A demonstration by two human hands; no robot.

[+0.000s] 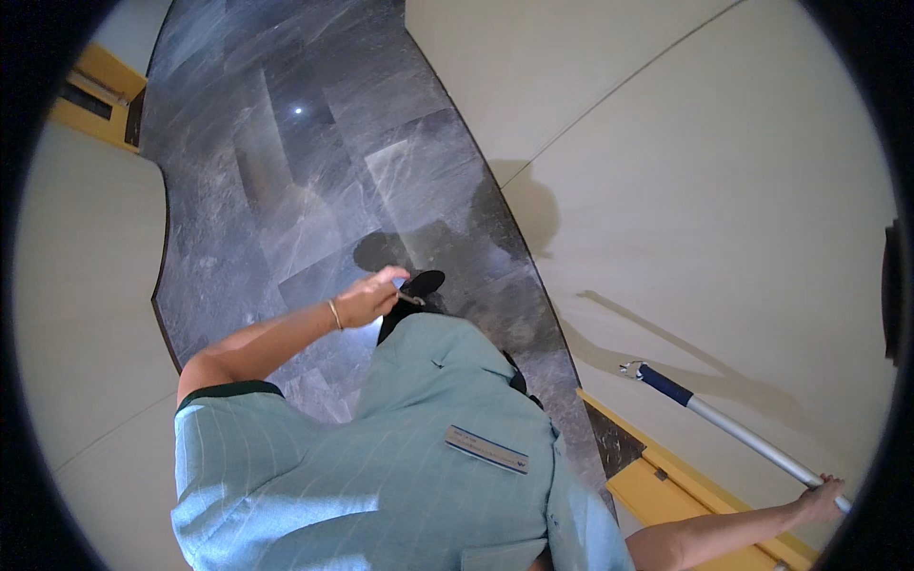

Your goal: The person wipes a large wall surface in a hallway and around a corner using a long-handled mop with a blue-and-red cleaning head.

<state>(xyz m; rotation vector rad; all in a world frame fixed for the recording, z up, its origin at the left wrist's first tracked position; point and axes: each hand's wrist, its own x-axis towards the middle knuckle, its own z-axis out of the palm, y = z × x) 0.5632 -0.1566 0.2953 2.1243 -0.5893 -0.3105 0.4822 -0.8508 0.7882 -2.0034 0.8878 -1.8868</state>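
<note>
My left hand [368, 296], with a bracelet [335, 315] on its wrist, is in front of my body above the shoes. Its fingers are curled round a small, thin, pale object [410, 297] with a hooked-looking end; what it is cannot be told. At the lower right my right hand [825, 497] reaches far out, shut on a silvery metal pole [757, 437]. The pole slants up and leftward from that hand to a dark blue grip sleeve [665, 384] with a small loop at its tip. Its far end is hidden at the rim.
Pale walls [678, 178] flank a corridor of grey stone-look floor tiles [307, 178]. A yellow door frame [703, 492] is at the lower right, below my right arm; another yellow door [100, 100] is at the upper left. A dark object [892, 292] is at the right rim.
</note>
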